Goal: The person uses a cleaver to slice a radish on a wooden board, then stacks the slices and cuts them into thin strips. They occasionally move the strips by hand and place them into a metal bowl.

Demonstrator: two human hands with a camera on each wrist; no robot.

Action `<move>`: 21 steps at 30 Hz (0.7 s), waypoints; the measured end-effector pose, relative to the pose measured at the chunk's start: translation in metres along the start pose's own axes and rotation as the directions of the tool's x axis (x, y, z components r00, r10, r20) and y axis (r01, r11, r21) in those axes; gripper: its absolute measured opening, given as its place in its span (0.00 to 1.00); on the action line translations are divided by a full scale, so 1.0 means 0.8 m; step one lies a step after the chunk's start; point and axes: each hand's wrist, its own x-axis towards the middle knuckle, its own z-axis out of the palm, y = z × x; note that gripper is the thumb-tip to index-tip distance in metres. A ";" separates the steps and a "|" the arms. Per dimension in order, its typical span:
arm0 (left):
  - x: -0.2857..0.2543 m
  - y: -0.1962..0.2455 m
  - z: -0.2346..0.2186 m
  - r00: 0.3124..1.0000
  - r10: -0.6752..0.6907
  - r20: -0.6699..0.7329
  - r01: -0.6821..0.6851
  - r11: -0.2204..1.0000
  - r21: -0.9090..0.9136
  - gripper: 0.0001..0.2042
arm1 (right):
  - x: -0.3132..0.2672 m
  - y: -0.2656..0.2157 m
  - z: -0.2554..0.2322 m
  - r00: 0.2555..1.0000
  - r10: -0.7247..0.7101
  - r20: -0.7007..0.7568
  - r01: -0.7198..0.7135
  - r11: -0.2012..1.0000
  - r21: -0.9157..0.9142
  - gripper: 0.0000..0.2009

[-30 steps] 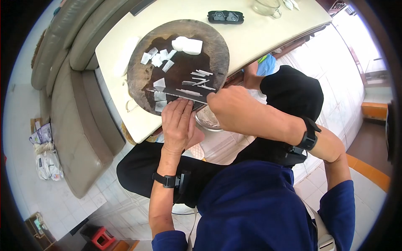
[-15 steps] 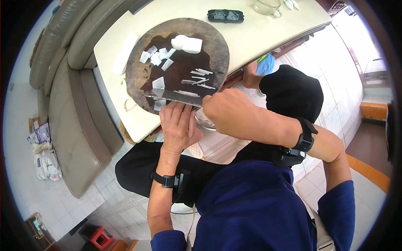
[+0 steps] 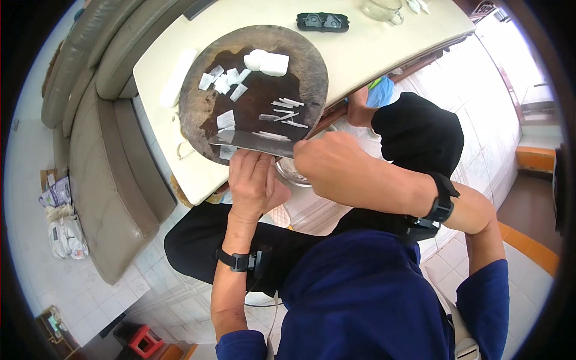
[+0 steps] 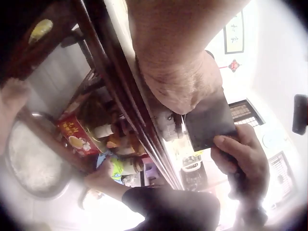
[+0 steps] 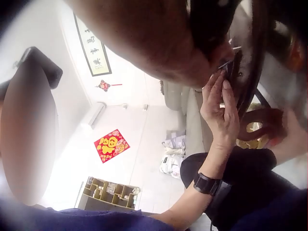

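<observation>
My right hand [image 3: 336,168] grips the handle of a broad cleaver [image 3: 258,143], its blade lying across the near part of a round wooden chopping board [image 3: 198,60]. In the left wrist view, the right hand [image 4: 245,163] holds the cleaver [image 4: 211,122] with the thumb along the blade's edge nearest the handle. My left hand [image 3: 247,180] rests at the board's near edge, fingers extended side by side against the blade; whatever lies under the fingertips is hidden. White slices [image 3: 225,120] lie beyond and beside the blade, with thin white strips [image 3: 288,111] to the right.
A white block [image 3: 274,65] and several cut pieces [image 3: 222,84] sit farther back on the board. A long white item [image 3: 179,78] is left of it. A black case [image 3: 323,22] and glass cup [image 3: 382,10] stand behind. A metal bowl [image 3: 291,172] is below the table edge.
The cleaver has shifted slightly and its blade has changed tilt, with my right hand lowering a little. My left hand has moved slightly left and toward me.
</observation>
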 end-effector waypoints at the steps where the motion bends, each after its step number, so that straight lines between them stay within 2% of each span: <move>1: 0.003 0.001 -0.002 1.000 0.005 0.001 -0.005 1.000 0.000 0.12 | 0.004 0.002 0.003 1.000 0.002 -0.004 -0.002 1.000 -0.001 0.07; 3: 0.011 0.004 -0.010 1.000 -0.001 -0.009 0.001 1.000 0.000 0.11 | 0.013 0.008 0.011 0.994 -0.033 -0.102 0.038 0.998 0.048 0.06; 4: 0.014 0.004 -0.012 1.000 0.003 -0.009 -0.003 1.000 0.001 0.11 | 0.013 0.012 0.009 0.994 -0.033 -0.106 0.038 0.998 0.047 0.06; 6: 0.020 0.001 -0.014 0.998 -0.055 0.030 0.058 0.995 -0.085 0.11 | 0.010 0.018 0.001 0.995 0.093 -0.033 -0.091 0.995 0.049 0.05; 10: 0.036 -0.004 -0.014 0.997 -0.056 0.060 0.063 0.989 -0.131 0.10 | 0.012 0.035 -0.014 0.990 0.139 -0.003 -0.139 0.990 -0.012 0.05; 13: 0.043 -0.007 -0.007 0.997 -0.046 0.055 0.053 0.989 -0.141 0.10 | 0.016 0.045 -0.023 0.970 0.243 -0.007 -0.243 0.969 -0.041 0.05; 19: 0.058 -0.016 0.000 0.997 -0.007 0.079 0.017 0.992 -0.128 0.11 | 0.013 0.049 -0.017 0.978 0.210 -0.018 -0.210 0.977 -0.036 0.05; 21: 0.056 -0.017 0.000 0.995 0.047 0.093 -0.038 0.995 -0.094 0.13 | 0.008 0.045 -0.019 0.982 0.186 -0.043 -0.187 0.982 -0.022 0.04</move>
